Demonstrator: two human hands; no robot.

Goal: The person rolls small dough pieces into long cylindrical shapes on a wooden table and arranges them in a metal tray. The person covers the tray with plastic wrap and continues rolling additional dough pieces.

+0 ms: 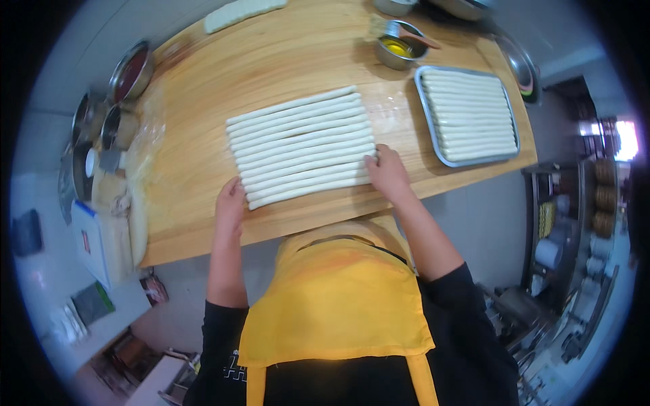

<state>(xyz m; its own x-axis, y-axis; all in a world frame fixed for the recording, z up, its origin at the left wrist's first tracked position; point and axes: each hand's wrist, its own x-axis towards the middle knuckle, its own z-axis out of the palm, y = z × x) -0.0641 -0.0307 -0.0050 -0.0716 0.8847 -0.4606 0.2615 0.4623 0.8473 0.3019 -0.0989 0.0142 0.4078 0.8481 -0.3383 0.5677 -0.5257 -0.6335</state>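
Several long white dough strips (302, 147) lie side by side on a wooden worktable (188, 101), slanting slightly up to the right. At their lower left ends is my left hand (231, 203), its fingertips at the edge of the strips. My right hand (388, 170) touches the right ends of the lower strips with thumb and fingers. Whether either hand grips a strip does not show clearly. To the right, a metal tray (434, 139) holds more dough strips laid close together.
Behind stands a metal bowl (398, 63) of yellow liquid with a brush (419, 38) across it. A dough piece (244, 14) lies at the far edge. Metal bowls (131, 73), plastic film (150, 127) and a white box (94, 243) line the left side.
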